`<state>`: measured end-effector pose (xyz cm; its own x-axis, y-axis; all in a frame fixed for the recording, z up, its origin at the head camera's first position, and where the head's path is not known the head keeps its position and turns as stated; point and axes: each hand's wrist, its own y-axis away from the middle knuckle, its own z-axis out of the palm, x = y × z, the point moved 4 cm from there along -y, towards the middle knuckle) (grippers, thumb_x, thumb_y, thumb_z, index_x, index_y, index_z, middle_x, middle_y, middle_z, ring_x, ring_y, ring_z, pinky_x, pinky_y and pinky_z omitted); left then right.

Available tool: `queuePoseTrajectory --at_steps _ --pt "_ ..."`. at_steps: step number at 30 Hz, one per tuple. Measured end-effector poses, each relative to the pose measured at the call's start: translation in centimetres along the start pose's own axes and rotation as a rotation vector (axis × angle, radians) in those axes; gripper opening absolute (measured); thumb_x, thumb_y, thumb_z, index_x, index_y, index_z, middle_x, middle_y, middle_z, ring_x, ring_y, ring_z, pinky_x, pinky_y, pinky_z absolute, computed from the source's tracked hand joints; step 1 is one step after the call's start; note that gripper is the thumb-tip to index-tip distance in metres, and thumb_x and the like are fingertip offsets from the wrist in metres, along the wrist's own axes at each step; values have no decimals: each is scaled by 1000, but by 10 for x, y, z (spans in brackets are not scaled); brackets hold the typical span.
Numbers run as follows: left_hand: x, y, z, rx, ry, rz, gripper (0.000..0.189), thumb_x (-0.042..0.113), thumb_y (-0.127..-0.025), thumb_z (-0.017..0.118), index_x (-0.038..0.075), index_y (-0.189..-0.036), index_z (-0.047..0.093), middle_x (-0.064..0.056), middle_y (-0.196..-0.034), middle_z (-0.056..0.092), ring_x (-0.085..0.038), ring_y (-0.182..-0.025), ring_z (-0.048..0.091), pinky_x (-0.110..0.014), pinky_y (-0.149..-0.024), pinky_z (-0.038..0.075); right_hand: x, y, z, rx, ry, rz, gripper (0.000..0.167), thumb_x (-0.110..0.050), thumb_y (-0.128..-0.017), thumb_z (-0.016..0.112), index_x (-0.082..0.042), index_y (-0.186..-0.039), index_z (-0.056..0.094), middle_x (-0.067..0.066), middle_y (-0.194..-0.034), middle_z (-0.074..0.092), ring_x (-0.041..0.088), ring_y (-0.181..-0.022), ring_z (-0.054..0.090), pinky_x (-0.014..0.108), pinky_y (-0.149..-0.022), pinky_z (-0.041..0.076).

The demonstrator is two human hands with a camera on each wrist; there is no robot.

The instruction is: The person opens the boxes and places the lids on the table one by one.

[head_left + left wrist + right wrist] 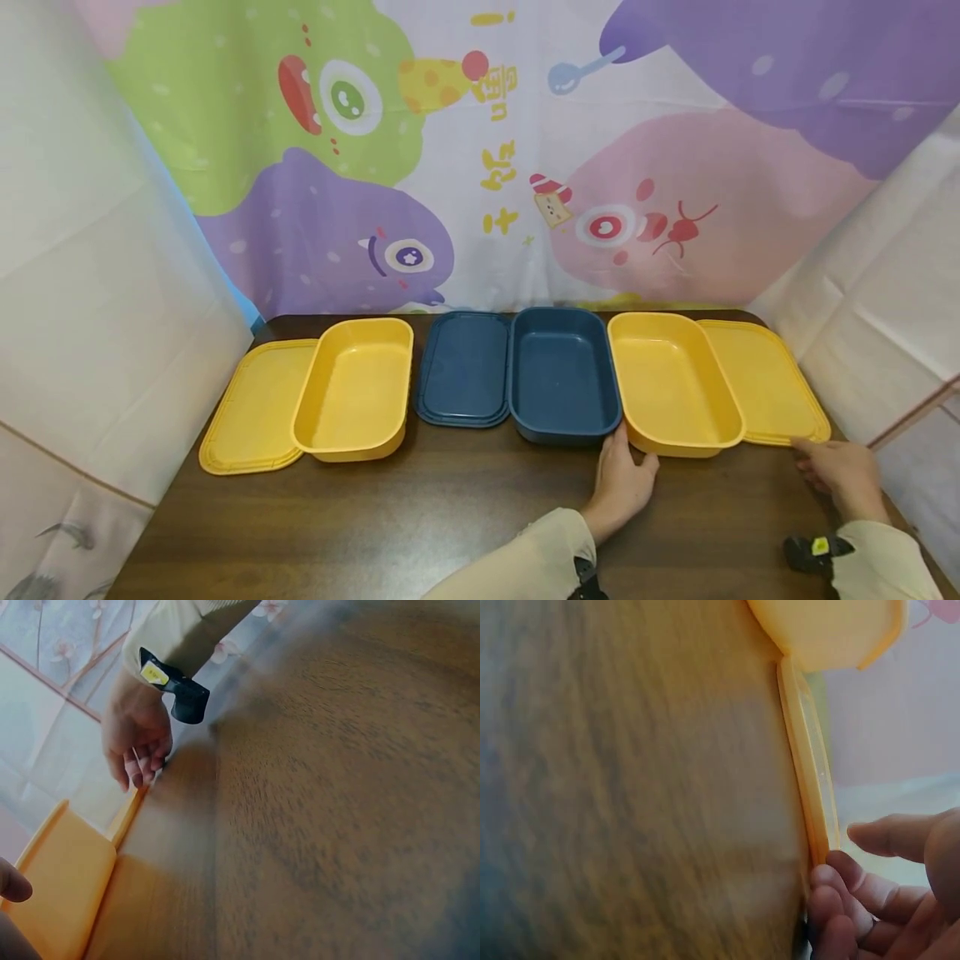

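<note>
My left hand (621,479) is at the near edge of the row, its fingertips against the corner where the dark blue box (566,432) meets the right yellow box (675,383). In the left wrist view only the thumb (13,883) shows, beside that yellow box's wall; the other fingers are mostly hidden. The near right corner of the right yellow lid (765,375) has my right hand (843,475) at it. The right wrist view shows its loosely bent fingers (840,900) touching the lid's edge, with the thumb held apart above.
Left of the blue box lies a dark blue lid (465,367). Farther left stand another yellow box (356,383) and its neighbouring yellow lid (258,408), partly under the box. A cartoon-printed cloth (487,275) hangs behind the brown wooden table (360,517); pale cloths flank both sides.
</note>
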<state>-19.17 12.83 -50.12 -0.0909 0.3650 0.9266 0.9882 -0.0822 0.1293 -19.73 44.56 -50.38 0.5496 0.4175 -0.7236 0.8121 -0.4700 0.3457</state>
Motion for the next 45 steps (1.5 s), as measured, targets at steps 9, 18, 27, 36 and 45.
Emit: queuePoseTrajectory --at_steps 9,18,27,36,45 --pt "1 1 -3 -2 7 7 64 21 -90 63 10 -148 40 -8 -142 50 -21 -132 48 -36 -109 40 -10 5 12 -127 19 -166 49 -31 -99 49 15 -99 65 -9 -65 65 5 -59 62 26 -57 55" --pt "3 3 -6 -25 -2 11 64 24 -91 62 12 -149 39 -6 -145 47 -20 -134 45 -35 -110 39 -24 17 21 -138 72 -266 62 -39 -101 46 21 -114 57 -7 -71 67 4 -62 62 26 -59 55" --pt "4 3 -10 -68 -90 31 63 27 -91 63 10 -148 41 -8 -142 50 -22 -131 49 -36 -108 42 -38 30 26 -127 137 -349 59 -39 -102 46 18 -112 59 0 -75 68 6 -62 61 26 -58 54" --pt "5 2 -19 -112 -134 49 60 25 -90 63 9 -145 45 -5 -132 58 -15 -120 56 -32 -102 46 -53 37 27 -152 184 -404 56 -36 -102 48 18 -109 62 3 -78 70 6 -62 63 24 -59 53" --pt "11 4 -29 -155 -156 91 52 24 -89 64 7 -138 54 -5 -121 64 -11 -104 62 -25 -90 49 -62 43 27 -166 204 -399 58 -39 -101 48 16 -114 61 8 -83 71 8 -65 64 24 -60 54"
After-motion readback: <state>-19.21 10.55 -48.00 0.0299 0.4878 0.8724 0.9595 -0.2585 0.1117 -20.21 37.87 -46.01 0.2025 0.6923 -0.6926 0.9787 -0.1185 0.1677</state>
